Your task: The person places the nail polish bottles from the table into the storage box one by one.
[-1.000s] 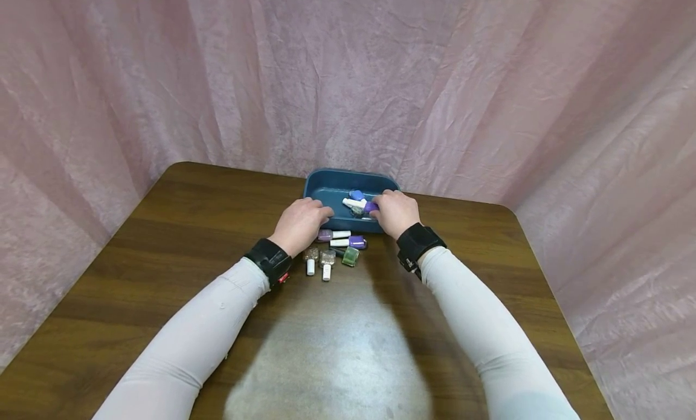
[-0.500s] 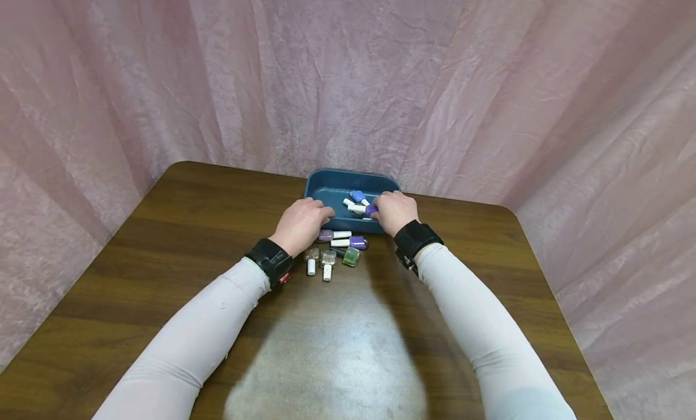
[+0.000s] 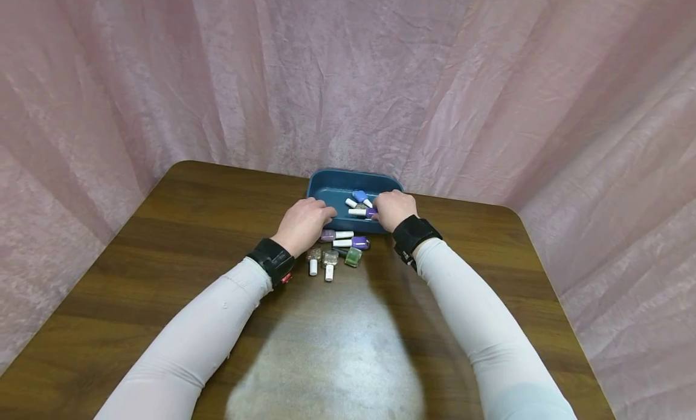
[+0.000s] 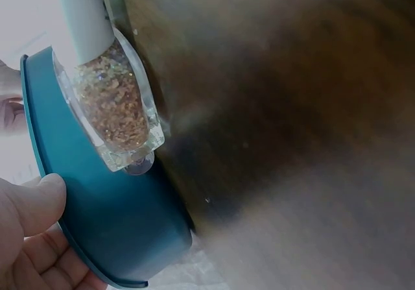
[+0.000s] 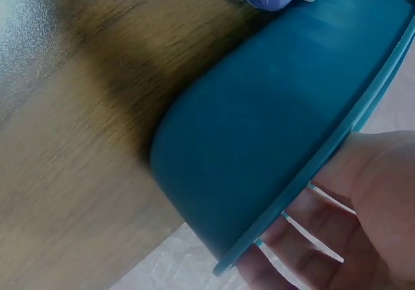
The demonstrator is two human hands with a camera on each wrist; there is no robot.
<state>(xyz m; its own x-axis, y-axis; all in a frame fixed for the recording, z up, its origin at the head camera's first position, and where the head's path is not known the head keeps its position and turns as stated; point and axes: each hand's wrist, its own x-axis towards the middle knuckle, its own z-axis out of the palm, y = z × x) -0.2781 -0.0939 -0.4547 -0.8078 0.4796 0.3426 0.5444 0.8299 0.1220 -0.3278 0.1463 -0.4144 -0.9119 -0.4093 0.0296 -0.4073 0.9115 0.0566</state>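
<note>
My left hand (image 3: 304,222) grips the left front rim of a teal tray (image 3: 348,224), with the thumb (image 4: 44,204) on the outer wall and the fingers over the inside. My right hand (image 3: 394,210) reaches over the tray's right front rim. At its fingertips inside the tray is a purple nail polish bottle (image 3: 371,213) with a white cap, lying level, its end hidden by the hand. The right fingertips are behind the rim in the right wrist view. A blue nail polish bottle (image 3: 360,196) and another white-capped one (image 3: 351,203) lie beside it.
Several nail polish bottles lie before the tray: mauve (image 3: 328,235), purple (image 3: 360,243), green (image 3: 353,257) and two glittery ones, one clear (image 3: 330,258) and one gold (image 3: 313,254). The wooden table (image 3: 163,239) ends at a pink curtain (image 3: 353,75).
The right hand has lowered the purple nail polish bottle slightly into the tray, and its white cap has swung from tilted to level. The left hand stays on the rim.
</note>
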